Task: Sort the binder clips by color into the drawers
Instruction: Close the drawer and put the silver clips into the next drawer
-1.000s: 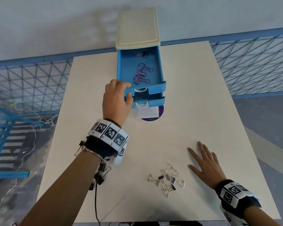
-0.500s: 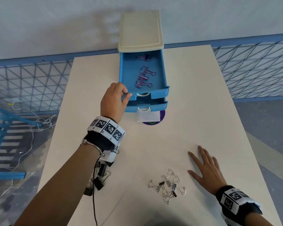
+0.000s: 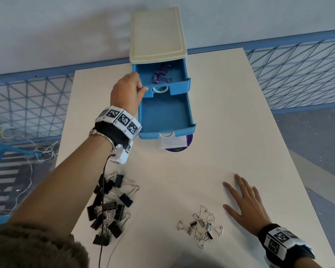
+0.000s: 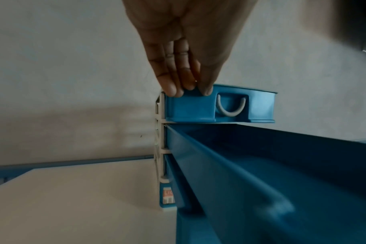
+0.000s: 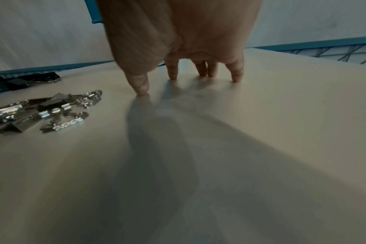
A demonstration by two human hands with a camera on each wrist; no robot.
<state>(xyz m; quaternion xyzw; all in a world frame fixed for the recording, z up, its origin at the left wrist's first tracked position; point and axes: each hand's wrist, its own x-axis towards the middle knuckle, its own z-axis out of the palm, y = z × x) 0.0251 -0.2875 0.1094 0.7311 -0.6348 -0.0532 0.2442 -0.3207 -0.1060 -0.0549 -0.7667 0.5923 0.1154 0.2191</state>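
The drawer unit (image 3: 156,33), cream on top with blue drawers, stands at the far edge of the counter (image 3: 230,117) and serves as the landmark here. Its top drawer (image 3: 179,86) is pulled partway out and holds the purple binder clips (image 3: 160,75), bunched toward the back of the tray. The left hand (image 3: 126,91) grips that drawer's front left corner, fingers (image 4: 169,85) curled over the rim and thumb pressed against the front face just left of the pale loop handle (image 4: 231,105). Directly beneath, the second drawer (image 3: 165,113) is drawn out much farther toward the person, and its blue floor shows nothing in it. A white label and a purple disc (image 3: 188,141) peek out from under that drawer's front edge.

Well in front of the drawer unit, toward its left, lies the pile of black binder clips (image 3: 108,207) (the wrist cable crosses over it). The silver binder clips (image 3: 200,226) lie in a smaller heap further right, in front of the unit. Just beside that heap, the right hand (image 3: 246,206) rests flat on the counter, fingers spread and straight, holding nothing; the wrist view shows its fingertips (image 5: 141,89) touching the surface.
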